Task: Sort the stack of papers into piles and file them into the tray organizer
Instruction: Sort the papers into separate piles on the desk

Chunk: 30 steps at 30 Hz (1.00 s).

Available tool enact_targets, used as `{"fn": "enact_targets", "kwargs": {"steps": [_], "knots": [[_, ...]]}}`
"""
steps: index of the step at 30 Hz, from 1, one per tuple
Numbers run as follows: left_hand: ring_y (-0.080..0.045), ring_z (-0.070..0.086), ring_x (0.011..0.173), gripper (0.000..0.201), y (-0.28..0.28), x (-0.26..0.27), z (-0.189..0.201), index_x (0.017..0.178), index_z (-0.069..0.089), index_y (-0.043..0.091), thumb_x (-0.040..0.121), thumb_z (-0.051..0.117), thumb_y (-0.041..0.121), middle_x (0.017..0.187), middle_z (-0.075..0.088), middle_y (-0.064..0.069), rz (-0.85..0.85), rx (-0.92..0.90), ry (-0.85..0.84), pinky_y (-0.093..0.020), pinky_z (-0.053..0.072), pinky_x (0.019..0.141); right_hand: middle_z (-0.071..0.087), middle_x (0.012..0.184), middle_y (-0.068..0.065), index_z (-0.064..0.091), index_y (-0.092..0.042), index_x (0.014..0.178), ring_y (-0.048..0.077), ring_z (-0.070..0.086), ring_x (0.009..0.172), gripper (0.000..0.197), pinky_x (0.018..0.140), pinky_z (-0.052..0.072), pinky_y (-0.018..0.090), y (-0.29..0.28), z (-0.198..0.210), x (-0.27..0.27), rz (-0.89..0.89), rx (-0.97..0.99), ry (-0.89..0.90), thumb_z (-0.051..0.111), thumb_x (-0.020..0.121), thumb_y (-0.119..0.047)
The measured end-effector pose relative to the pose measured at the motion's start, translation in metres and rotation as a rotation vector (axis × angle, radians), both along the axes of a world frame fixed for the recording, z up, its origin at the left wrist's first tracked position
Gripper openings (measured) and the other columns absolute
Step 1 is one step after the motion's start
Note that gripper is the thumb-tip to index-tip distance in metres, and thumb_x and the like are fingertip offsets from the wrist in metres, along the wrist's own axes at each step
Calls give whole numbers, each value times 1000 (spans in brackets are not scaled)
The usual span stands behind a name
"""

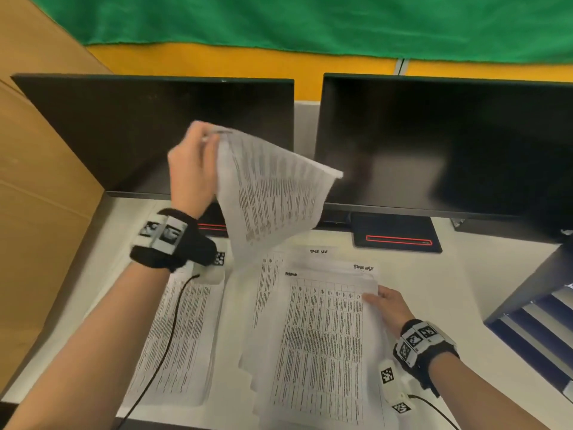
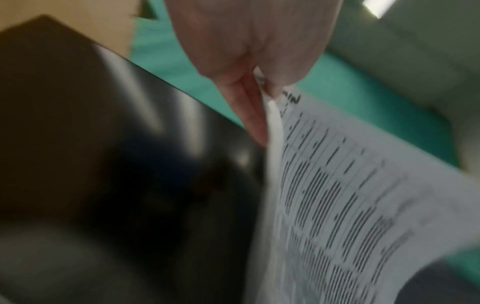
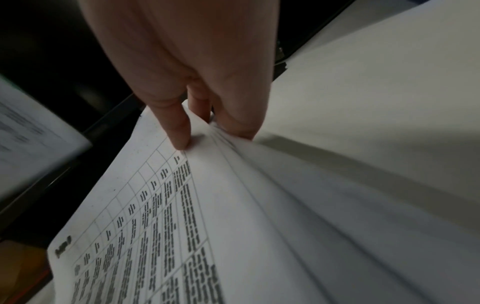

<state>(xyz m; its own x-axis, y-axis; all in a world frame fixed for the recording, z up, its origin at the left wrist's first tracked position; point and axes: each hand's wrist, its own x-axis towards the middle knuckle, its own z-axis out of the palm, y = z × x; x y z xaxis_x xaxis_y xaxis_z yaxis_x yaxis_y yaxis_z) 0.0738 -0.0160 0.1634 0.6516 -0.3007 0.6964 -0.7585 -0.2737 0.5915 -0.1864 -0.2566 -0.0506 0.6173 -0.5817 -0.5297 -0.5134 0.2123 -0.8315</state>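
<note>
At the far left of the white surface (image 1: 459, 274) a sorted pile (image 1: 173, 339) of printed pages lies flat, its long axis running from the near edge away toward the left monitor (image 1: 124, 131). Just above it the left hand (image 1: 193, 169) is raised, thumb and fingers (image 2: 249, 115) pinching the top corner of a single lifted sheet (image 1: 273, 193); that sheet hangs curled in the air in front of the monitor, its long axis slanting downward toward the desk and its printed face turned toward the right. Below and to the right sits the main stack (image 1: 313, 336), loosely fanned, long axis also running near to far, headings at the far end. The right hand (image 1: 389, 307) holds the stack's right edge, thumb on the top page and the other fingers tucked under several leaves. The tray organizer (image 1: 533, 308) stands at the far right, apart from the papers. The step in hand looks like sorting: one page has been peeled off and awaits its pile. The next move probably calls for lowering it flat and squared onto the matching pile, likely the left one, while the right hand keeps the stack steady.
</note>
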Motion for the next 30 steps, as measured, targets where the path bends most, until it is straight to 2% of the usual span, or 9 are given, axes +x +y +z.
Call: {"fn": "enact_targets", "kwargs": {"steps": [5, 8, 12, 15, 19, 22, 24, 27, 30], "knots": [[-7, 46, 67, 17, 6, 21, -10, 79, 51, 22, 95, 46, 23, 75, 52, 5, -62, 99, 171, -30, 39, 65, 75, 95, 15, 74, -9, 96, 35, 70, 92, 16, 90, 53, 50, -2, -2, -4, -17, 61, 18, 62, 86, -14], [-9, 46, 64, 21, -8, -3, -66, 75, 50, 26, 96, 47, 27, 70, 51, 6, -181, 243, 314, -30, 40, 62, 75, 94, 18, 73, -4, 97, 35, 70, 86, 20, 83, 56, 47, -3, 1, -6, -10, 94, 13, 67, 83, -16], [-9, 47, 63, 19, -17, -46, -150, 78, 52, 25, 97, 48, 24, 71, 54, 6, -329, 397, 501, -27, 38, 62, 72, 100, 24, 71, 0, 101, 38, 70, 90, 31, 89, 54, 50, -7, -1, -10, 0, 154, -24, 73, 74, -16], [0, 47, 57, 15, -20, -65, -193, 81, 53, 20, 96, 49, 21, 67, 55, 7, -347, 484, 544, -25, 34, 58, 69, 113, 21, 67, -1, 112, 32, 69, 98, 40, 95, 49, 46, -7, 1, -10, -43, 233, -72, 62, 86, -30], [-15, 53, 64, 14, -27, -70, -217, 82, 52, 23, 95, 48, 25, 71, 59, -2, -335, 620, 555, -29, 35, 61, 74, 102, 12, 72, -15, 108, 28, 71, 93, 51, 77, 52, 39, 1, 13, -14, -39, 404, -153, 41, 95, -54], [-13, 51, 65, 19, -34, -72, -220, 82, 57, 18, 94, 51, 31, 73, 60, -1, -380, 640, 627, -28, 38, 63, 73, 106, 18, 66, -5, 114, 32, 72, 94, 31, 79, 56, 41, 2, 9, -18, 33, 288, -161, 64, 88, -21], [-12, 54, 68, 32, -40, -67, -215, 80, 60, 16, 95, 46, 41, 78, 63, 0, -316, 507, 779, -30, 44, 67, 73, 100, 20, 67, 0, 107, 32, 73, 84, 25, 74, 57, 38, -2, 2, -18, 3, 171, -109, 63, 83, 3], [-20, 53, 70, 34, -51, -46, -211, 74, 56, 17, 97, 37, 32, 78, 58, -5, -73, 200, 949, -33, 47, 69, 72, 91, 21, 71, -1, 88, 31, 71, 79, 19, 72, 55, 35, -4, -2, -20, -46, 128, -109, 63, 77, 12], [-26, 57, 94, 18, -55, -12, -217, 98, 60, 15, 94, 42, 14, 103, 59, -10, -32, 418, 774, -38, 47, 87, 71, 79, 15, 71, -4, 76, 29, 69, 78, 21, 71, 51, 34, -8, -6, -25, -17, 143, -140, 64, 74, 15]]}}
